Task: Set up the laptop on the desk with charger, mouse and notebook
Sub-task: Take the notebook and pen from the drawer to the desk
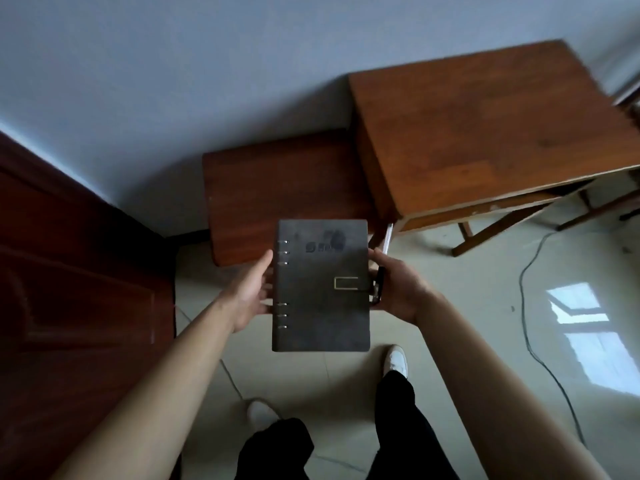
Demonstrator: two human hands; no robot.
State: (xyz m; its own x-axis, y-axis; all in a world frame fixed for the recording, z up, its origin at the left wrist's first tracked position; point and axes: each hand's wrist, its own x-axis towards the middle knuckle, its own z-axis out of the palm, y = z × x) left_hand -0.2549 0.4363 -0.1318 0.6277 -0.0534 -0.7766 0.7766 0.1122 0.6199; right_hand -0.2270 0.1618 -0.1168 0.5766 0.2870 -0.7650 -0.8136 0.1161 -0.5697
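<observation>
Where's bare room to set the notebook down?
On the desk, all that shows is bare, from the wall to its front edge; the far right corner is blurred. The low table left of it is bare too. The only clutter is a cable on the floor.

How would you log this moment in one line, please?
step: notebook carry | left hand: holds ring-binder notebook spine edge | right hand: holds clasp edge, pen alongside | notebook: closed, in air | wooden desk: ahead-right
</observation>
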